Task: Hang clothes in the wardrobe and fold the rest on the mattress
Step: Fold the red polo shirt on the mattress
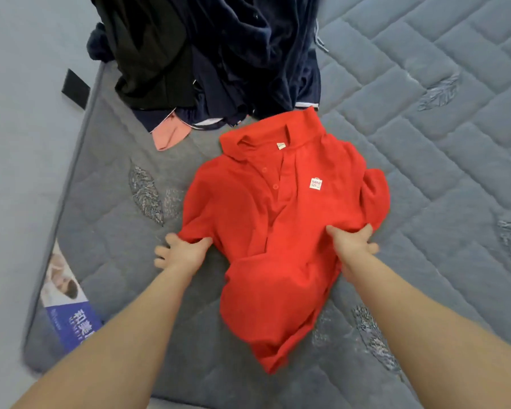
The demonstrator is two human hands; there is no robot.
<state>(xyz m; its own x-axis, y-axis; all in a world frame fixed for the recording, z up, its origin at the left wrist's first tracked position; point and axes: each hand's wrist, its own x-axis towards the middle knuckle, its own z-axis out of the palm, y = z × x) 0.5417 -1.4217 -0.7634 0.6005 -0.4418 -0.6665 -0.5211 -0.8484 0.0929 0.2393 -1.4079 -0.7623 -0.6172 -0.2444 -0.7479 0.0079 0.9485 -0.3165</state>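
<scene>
one red polo shirt (281, 231), one pile of dark clothes (213, 54), one mattress (425, 143), two hands

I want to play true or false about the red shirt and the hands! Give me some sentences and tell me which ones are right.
1. Both hands hold the red shirt. True: the left hand grips one side and the right hand grips the other.
2. The shirt hangs on a hanger. False: it lies on the grey mattress.
3. The shirt's collar points away from the person. True.
4. The pile of dark clothes lies on top of the red shirt. False: it sits beyond the collar.
5. A pink cloth peeks out from under the dark pile. True.
</scene>
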